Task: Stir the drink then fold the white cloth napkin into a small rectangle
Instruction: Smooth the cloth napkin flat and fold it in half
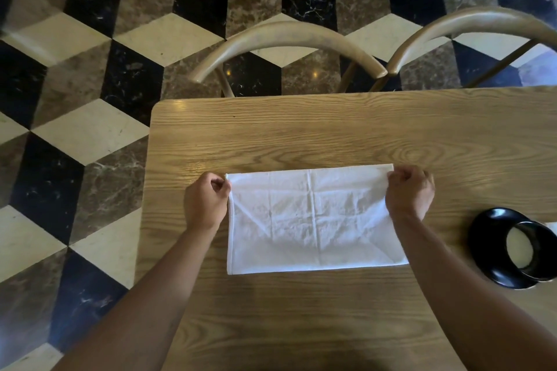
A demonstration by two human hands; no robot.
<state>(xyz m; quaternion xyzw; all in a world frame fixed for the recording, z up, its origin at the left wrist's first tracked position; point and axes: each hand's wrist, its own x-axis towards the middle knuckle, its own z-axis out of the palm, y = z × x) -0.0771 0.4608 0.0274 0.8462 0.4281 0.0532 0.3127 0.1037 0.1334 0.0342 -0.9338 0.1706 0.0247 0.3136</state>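
A white cloth napkin (313, 220) lies flat on the wooden table (301, 135) as a wide rectangle with creases across it. My left hand (206, 202) pinches its far left corner. My right hand (410, 193) pinches its far right corner. Both hands rest at the napkin's far edge. At the right edge of the table stands a black cup (530, 250) holding a pale drink, set on a black saucer (488, 238). No spoon or stirrer is visible.
Two curved wooden chair backs (286, 36) (470, 21) stand just beyond the table's far edge. The table's left edge runs near my left forearm, with a black, white and brown tiled floor (90, 99) beyond it.
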